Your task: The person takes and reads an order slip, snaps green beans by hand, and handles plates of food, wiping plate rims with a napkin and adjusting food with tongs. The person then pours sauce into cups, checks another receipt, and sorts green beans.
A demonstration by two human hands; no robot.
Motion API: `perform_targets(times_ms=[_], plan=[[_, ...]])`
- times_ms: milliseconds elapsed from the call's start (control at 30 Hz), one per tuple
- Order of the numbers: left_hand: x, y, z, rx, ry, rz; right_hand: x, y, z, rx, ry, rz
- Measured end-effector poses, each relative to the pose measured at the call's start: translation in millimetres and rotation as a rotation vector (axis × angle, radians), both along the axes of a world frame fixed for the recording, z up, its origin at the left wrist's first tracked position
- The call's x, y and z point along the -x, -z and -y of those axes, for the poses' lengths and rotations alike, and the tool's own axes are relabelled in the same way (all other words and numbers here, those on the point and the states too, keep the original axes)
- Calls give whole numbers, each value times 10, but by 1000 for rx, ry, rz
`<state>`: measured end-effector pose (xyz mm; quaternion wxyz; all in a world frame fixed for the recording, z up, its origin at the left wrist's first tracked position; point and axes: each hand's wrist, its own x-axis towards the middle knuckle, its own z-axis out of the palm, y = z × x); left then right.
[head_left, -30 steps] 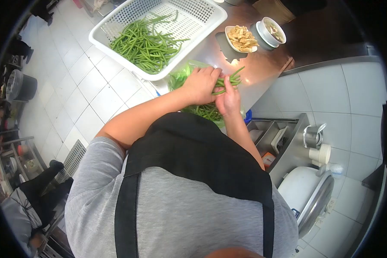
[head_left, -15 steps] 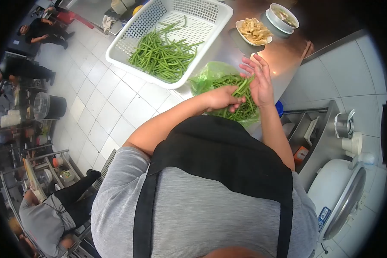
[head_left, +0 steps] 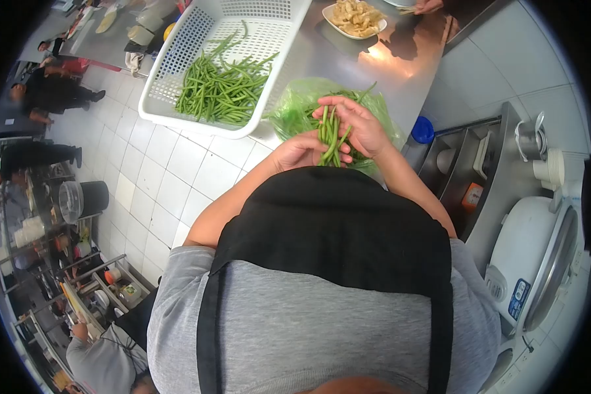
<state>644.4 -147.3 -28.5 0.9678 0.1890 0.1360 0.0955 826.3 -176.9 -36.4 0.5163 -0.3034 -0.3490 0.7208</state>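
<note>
A small bunch of green beans (head_left: 332, 136) lies between my two hands, above an open green plastic bag (head_left: 289, 108) that has more beans in it. My left hand (head_left: 301, 150) is curled round the lower left side of the bunch. On the bunch's right side, my right hand (head_left: 361, 129) has its fingers bent over the upper part of the beans. Left of the bag stands a white perforated basket (head_left: 152, 98) with a pile of green beans (head_left: 224, 88) inside.
A dish of pale fried pieces (head_left: 356, 18) sits at the back of the steel table (head_left: 308, 62). Another person's hand (head_left: 429, 6) is at the top right. Shelves and a white cooker (head_left: 525, 243) stand to the right. Several people are at the left.
My hands have come together round the bunch, lower over the bag; my right fingers, spread before, now bend over the beans. The view has shifted, and another person's hand has appeared at the top.
</note>
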Motion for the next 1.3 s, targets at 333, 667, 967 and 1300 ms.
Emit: perform_targets(times_ms=[333, 667, 967, 1300], plan=[[-179, -36, -92, -69, -6, -131, -192, -254, -110, -31, 207, 196], [-201, 87, -228, -489, -38, -384, -264, -223, -29, -119, 243, 917], [-118, -63, -293, -833, 9, -583, -287, -418, 24, -165, 51, 1242], [-78, 51, -248, -1059, -124, -654, -346, -386, 115, -245, 110, 1223]])
